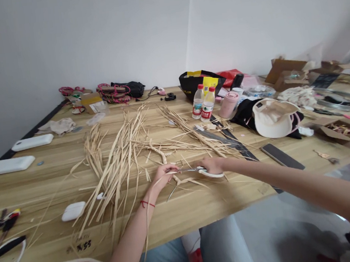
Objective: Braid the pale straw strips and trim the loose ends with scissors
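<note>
My right hand [210,165] is closed around the white handles of a pair of scissors [213,173], whose blades point left. The blades reach close to the fingertips of my left hand [164,175], which pinches a pale straw strip [170,172]; a long end of it trails down past my wrist. Beside my left hand lies a wrapped straw piece [163,157] with small side branches, and its lower part forks below the fingers. Whether the blades touch the strip is too small to tell.
Loose straw bundles [117,155] spread across the wooden table [234,196]. Two bottles [206,105], a pink cup [229,104], a cap [272,119] and a dark phone [282,157] lie rightward. A white earphone case [73,211] sits left. Cardboard boxes [347,131] stand far right.
</note>
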Tool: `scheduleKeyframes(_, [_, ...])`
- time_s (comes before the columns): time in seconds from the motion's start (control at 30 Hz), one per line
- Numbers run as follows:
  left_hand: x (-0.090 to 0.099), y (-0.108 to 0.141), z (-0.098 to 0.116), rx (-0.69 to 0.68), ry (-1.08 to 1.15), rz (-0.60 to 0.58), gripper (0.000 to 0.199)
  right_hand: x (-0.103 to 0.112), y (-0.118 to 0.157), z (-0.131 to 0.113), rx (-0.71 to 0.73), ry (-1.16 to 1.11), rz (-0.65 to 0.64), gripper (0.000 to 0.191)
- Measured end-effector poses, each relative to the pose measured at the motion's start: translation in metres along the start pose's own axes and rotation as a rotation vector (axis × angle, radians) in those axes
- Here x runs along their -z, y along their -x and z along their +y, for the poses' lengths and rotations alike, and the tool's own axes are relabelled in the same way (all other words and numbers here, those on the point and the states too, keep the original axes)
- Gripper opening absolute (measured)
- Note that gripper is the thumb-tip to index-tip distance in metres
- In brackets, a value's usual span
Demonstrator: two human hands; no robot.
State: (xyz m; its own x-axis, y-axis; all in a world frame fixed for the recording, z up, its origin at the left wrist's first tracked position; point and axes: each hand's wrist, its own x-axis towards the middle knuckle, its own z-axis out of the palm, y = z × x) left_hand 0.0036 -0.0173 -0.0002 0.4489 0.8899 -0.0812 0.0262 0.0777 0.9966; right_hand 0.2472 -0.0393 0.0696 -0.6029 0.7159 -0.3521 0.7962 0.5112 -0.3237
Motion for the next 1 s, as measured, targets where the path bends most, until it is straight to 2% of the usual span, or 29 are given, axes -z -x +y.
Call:
scheduleKeyframes(0.17, [0.000, 0.001, 0.001, -0.009, -0.015, -0.009, 0.022, 0.003, 0.002, 0.005, -0.069, -0.058, 0.116, 0.019])
scheduleKeyframes(0.37, [0.000, 0.000, -0.001, -0.034, 0.028, 0.034, 0.020, -0.003, 0.020, 0.006, -0.226, -0.122, 0.168, 0.024])
scheduleKeyframes(0.43, [-0.001, -0.001, -0.002, -0.055, 0.054, 0.035, 0.018, -0.008, 0.023, 0.003, -0.273, -0.212, 0.224, 0.026])
scheduleKeyframes(0.5, [-0.001, -0.001, -0.002, -0.066, 0.057, 0.032, 0.017, -0.016, 0.021, -0.003, -0.291, -0.360, 0.331, 0.024])
scheduleKeyframes(0.6, [-0.002, -0.001, -0.002, -0.071, 0.054, 0.028, 0.019, -0.028, 0.006, -0.014, -0.284, -0.630, 0.499, 0.022])
scheduleKeyframes(0.63, [-0.003, -0.001, -0.001, -0.071, 0.054, 0.027, 0.020, -0.031, -0.001, -0.017, -0.286, -0.707, 0.510, 0.023])
scheduleKeyframes(0.8, [-0.005, 0.001, 0.005, -0.036, 0.023, 0.022, 0.024, -0.032, -0.029, -0.034, -0.184, -0.962, 0.519, 0.033])
scheduleKeyframes(1.0, [-0.005, 0.000, 0.008, -0.038, 0.041, 0.010, 0.022, -0.023, -0.042, -0.037, -0.061, -0.986, 0.455, 0.030])
